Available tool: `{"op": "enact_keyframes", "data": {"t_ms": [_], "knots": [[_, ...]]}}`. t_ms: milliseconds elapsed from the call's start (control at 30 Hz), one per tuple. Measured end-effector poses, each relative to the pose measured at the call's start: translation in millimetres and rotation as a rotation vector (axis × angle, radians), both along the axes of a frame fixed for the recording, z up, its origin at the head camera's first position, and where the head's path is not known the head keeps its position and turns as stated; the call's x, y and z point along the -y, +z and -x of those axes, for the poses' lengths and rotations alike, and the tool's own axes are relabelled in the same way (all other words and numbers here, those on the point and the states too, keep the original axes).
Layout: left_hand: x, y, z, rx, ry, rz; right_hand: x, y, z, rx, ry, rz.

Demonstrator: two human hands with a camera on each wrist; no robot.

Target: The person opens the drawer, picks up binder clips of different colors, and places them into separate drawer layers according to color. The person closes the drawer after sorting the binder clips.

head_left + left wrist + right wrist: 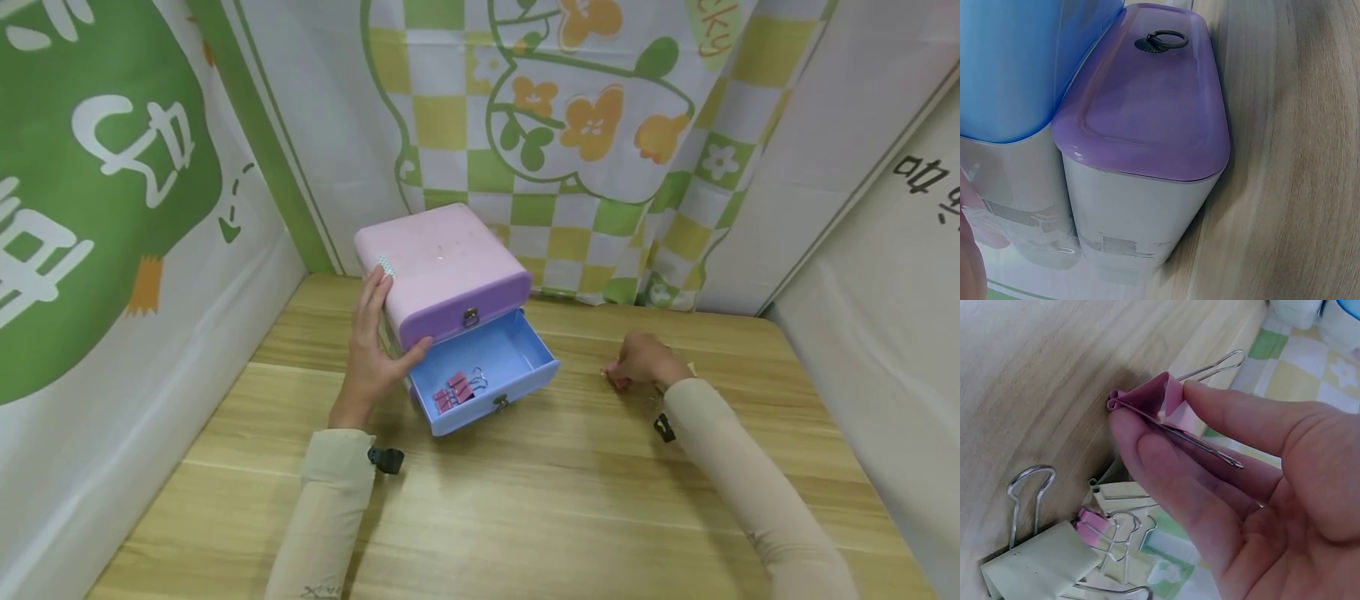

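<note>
A pink drawer box (pixel 446 250) stands on the table, its blue drawer (pixel 525 346) pulled out. Pink binder clips (pixel 453 393) lie inside that drawer, on its left side. With long, fairly straight fingers, my left hand (pixel 371 358) rests against the box's left side, thumb by the front edge. My right hand (pixel 651 358) pinches a pink binder clip (pixel 1147 397) between thumb and fingers, just over the table to the right of the box. Below this hand in the right wrist view lie pale yellow binder clips (pixel 1047 562) and another pink clip (pixel 1091 526).
A closed purple drawer (pixel 1147 106) with a ring pull (pixel 1166 41) sits beside the blue drawer in the left wrist view. A patterned curtain (pixel 592 167) hangs behind the wooden table (pixel 525 500). Printed cloth (pixel 97 208) covers the left side.
</note>
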State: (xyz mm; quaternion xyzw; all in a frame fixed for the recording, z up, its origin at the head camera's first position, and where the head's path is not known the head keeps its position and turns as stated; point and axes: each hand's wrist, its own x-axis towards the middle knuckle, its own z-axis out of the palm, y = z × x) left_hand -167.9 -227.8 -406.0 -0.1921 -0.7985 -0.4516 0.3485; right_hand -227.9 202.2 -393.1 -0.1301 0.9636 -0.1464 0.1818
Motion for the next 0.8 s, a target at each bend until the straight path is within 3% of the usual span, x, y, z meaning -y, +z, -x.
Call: {"op": "enact_keyframes", "data": {"t_ms": [100, 267, 400, 500, 667, 800], "knots": [[-1, 3.8, -1.5, 0.000, 0.003, 0.002, -5, -0.8, 2.4, 0.004, -0.001, 0.025], [-8, 19.0, -13.6, -0.011, -0.025, -0.032, -16, -4.1, 2.9, 0.010, -0.010, 0.095], [-11, 26.2, -19.2, -0.020, -0.040, -0.046, -23, -8.4, 1.1, 0.133, -0.078, 0.297], [-10, 24.5, -17.3, -0.030, -0.030, -0.038, -27, -12.5, -1.6, 0.202, -0.112, 0.414], [-7, 15.1, -10.2, -0.030, -0.004, -0.017, -35, -18.3, -4.1, 0.247, -0.110, 0.465], [-6, 11.0, -9.0, -0.010, 0.011, -0.010, -39, -20.7, -2.3, 0.335, -0.128, 0.565]]}}
